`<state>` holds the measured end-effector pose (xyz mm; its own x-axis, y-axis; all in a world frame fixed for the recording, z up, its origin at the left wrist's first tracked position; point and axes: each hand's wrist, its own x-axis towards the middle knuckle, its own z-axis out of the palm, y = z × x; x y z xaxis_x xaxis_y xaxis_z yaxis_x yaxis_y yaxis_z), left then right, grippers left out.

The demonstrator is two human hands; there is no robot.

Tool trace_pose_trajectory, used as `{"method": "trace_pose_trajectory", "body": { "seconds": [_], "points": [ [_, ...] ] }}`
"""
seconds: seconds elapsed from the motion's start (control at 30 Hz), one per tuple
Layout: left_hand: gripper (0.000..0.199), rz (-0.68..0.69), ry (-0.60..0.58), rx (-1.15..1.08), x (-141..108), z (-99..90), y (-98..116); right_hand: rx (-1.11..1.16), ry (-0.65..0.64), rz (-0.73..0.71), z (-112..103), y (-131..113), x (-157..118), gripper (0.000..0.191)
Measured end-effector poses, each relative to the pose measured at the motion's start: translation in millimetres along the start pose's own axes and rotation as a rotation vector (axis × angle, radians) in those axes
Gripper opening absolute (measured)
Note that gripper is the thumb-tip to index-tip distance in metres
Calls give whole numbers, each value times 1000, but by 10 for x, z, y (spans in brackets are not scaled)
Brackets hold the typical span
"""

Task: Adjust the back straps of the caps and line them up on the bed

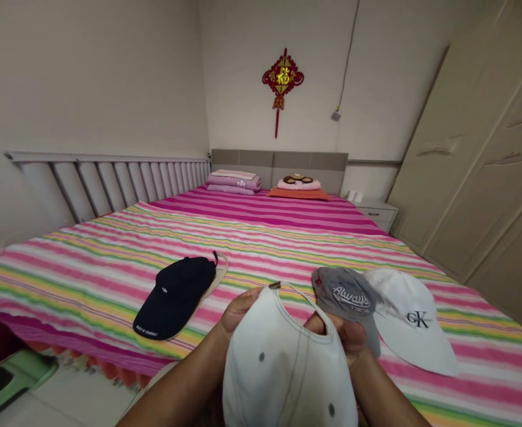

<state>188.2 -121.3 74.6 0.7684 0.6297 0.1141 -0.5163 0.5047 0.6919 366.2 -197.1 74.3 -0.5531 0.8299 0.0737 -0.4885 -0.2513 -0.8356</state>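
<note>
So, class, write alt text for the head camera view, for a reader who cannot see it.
The left hand and right hand hold a white baseball cap by its back opening, above a bed with a striped pink cover. A navy cap, a grey cap and a white cap printed CK lie on the cover.

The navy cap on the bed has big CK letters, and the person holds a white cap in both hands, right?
No: the head view shows the CK letters on the other white cap lying on the bed, not on the navy cap.
</note>
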Motion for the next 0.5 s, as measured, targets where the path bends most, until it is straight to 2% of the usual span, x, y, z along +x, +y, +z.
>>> {"method": "trace_pose_trajectory", "body": {
  "seconds": [0.13,0.23,0.33,0.4,0.5],
  "points": [
    [24,-108,-80,-13,60,70,14,91,25,23,-99,111,6,78],
    [27,-153,-124,5,83,21,23,128,102,23,-163,151,-41,67],
    [37,-179,-156,25,76,-140,-30,114,150,22,-175,168,-74,55],
    [43,-201,-167,31,48,-278,-103,123,180,-28,-136,160,-61,51],
    [33,-201,-140,12,-9,-447,-225,154,169,-80,-29,106,-6,51]
  ]
}}
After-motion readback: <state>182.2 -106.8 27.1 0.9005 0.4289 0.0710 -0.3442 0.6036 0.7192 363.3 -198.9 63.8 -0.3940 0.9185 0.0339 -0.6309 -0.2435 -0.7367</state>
